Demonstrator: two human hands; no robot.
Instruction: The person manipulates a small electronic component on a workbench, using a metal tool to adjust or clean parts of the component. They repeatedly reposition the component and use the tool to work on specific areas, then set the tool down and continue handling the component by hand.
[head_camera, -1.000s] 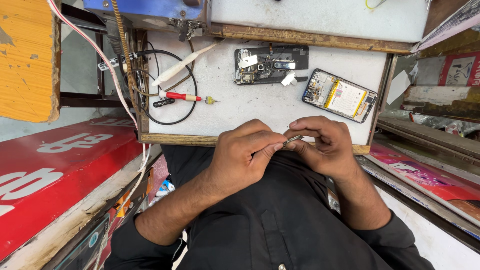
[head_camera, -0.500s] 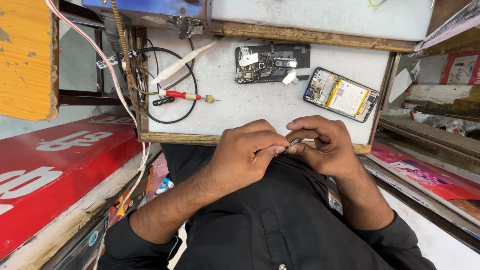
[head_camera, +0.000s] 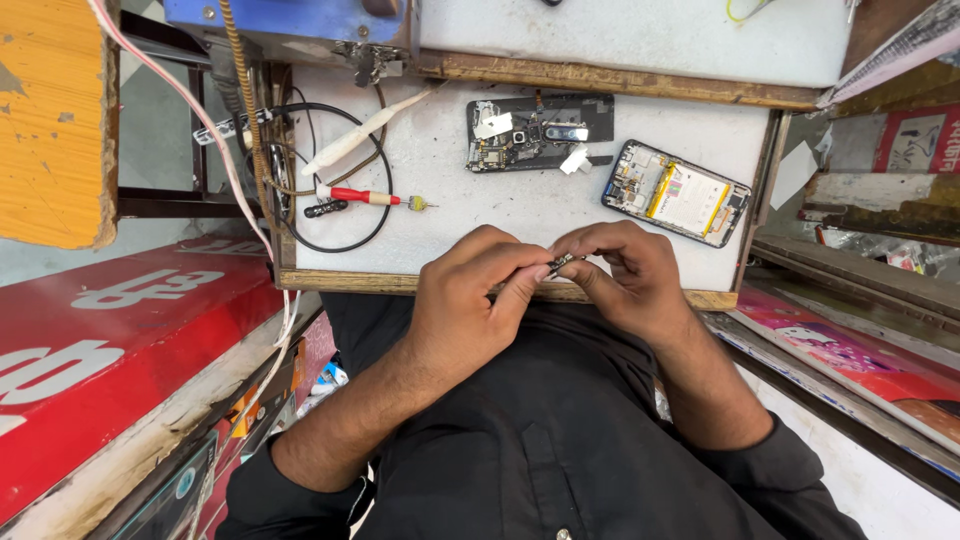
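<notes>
You pinch a tiny dark metal part (head_camera: 561, 264) between both hands at the near edge of the white work board (head_camera: 440, 215).

Your left hand (head_camera: 478, 300) and right hand (head_camera: 628, 275) meet over the board's wooden front rim, fingertips pressed together on the part; what it is cannot be told. Beyond them lie an opened phone body with a yellow-edged battery (head_camera: 676, 193), a black phone back panel (head_camera: 537, 132), and, to the left, a red-handled screwdriver (head_camera: 365, 197) inside a loop of black cable (head_camera: 335, 175).
</notes>
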